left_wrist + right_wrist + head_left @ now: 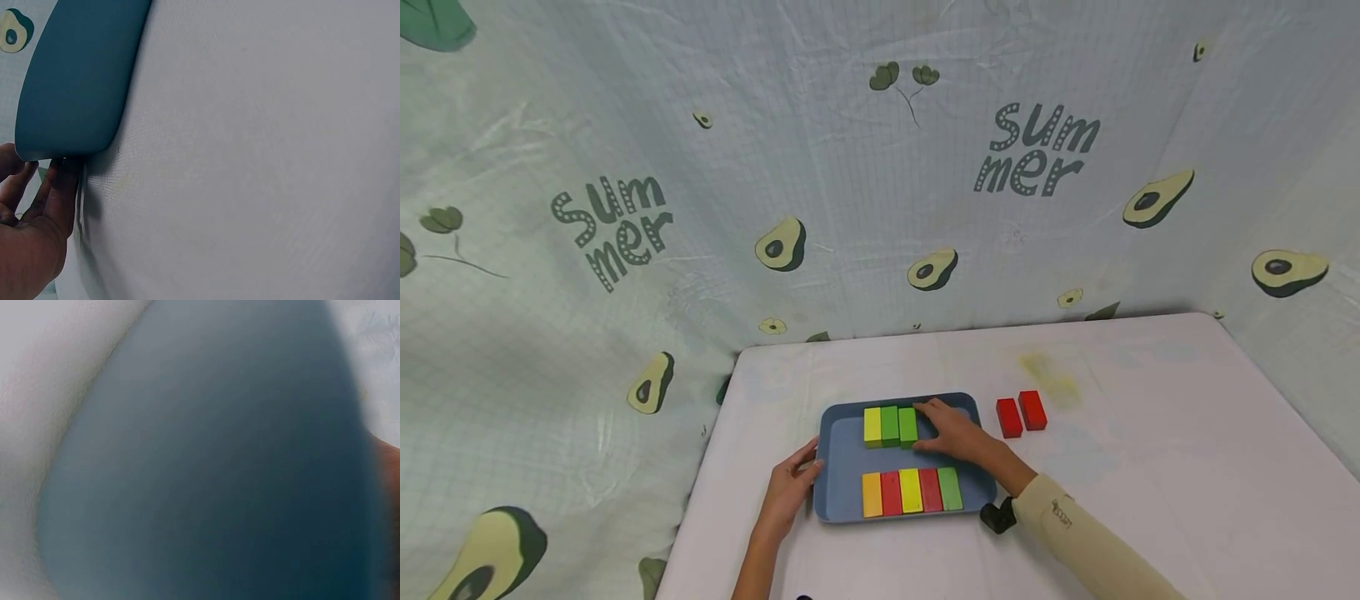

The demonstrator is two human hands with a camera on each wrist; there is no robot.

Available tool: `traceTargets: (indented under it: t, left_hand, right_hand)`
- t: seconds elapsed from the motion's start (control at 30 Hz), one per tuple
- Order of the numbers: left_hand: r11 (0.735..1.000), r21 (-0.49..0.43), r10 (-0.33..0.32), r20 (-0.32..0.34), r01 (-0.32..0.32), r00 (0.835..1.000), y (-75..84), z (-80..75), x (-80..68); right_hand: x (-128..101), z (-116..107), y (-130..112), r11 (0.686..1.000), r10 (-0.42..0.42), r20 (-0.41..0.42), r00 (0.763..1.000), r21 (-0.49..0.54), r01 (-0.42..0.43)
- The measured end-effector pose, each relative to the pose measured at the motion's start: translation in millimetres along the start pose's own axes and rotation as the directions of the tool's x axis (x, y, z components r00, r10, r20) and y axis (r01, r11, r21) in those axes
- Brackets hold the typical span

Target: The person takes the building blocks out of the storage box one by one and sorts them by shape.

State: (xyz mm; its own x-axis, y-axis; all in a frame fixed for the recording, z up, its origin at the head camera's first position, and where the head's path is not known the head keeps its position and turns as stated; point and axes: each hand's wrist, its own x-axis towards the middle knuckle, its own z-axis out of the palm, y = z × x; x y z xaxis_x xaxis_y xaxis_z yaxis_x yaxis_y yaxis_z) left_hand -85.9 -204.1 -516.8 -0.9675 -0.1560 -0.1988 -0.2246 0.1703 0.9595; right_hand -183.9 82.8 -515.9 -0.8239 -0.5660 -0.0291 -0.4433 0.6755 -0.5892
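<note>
While the head view looks down on a white table (1150,467), a blue tray (844,467) sits near its front edge with two rows of blocks on it. At the back stand a yellow block (872,426) and two green blocks (898,426) side by side, all touching. The right hand (958,437) lies over the tray just beside them, fingers straight and close together, their tips against the rightmost green block. Along the front runs a row of five blocks (910,492): orange, red, yellow, red, green. The left hand (790,487) rests at the tray's left edge, fingers loosely bent against the rim, thumb up at the top edge. Two red blocks (1021,414) stand together on the table to the right of the tray, apart from it. Cloth printed with avocados and the word "Summer" (1037,150) hangs behind.

From the left wrist, the tray (75,81) shows from outside its rim, resting on the white table (262,156). The left hand (31,231) reaches up to it, fingers (59,187) side by side and touching the underside of its corner.

From the right wrist, the picture is blurred: the tray (206,475) fills most of it, and how the fingers lie cannot be told.
</note>
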Motion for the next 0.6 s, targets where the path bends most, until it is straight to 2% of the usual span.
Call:
traceTargets:
  t: [0.3,0.6]
  left_hand:
    - [1.000,-0.009,0.024,0.025,-0.024,0.999,-0.8,-1.1,-2.0]
    - [1.000,-0.003,0.010,0.018,-0.010,1.000,-0.2,-0.3,-1.8]
  right_hand:
    - [-2.1,1.2,0.3,0.999,-0.022,-0.009,1.000,0.025,0.022]
    - [-3.0,0.7,-1.0,0.998,-0.009,-0.027,1.000,0.062,0.010]
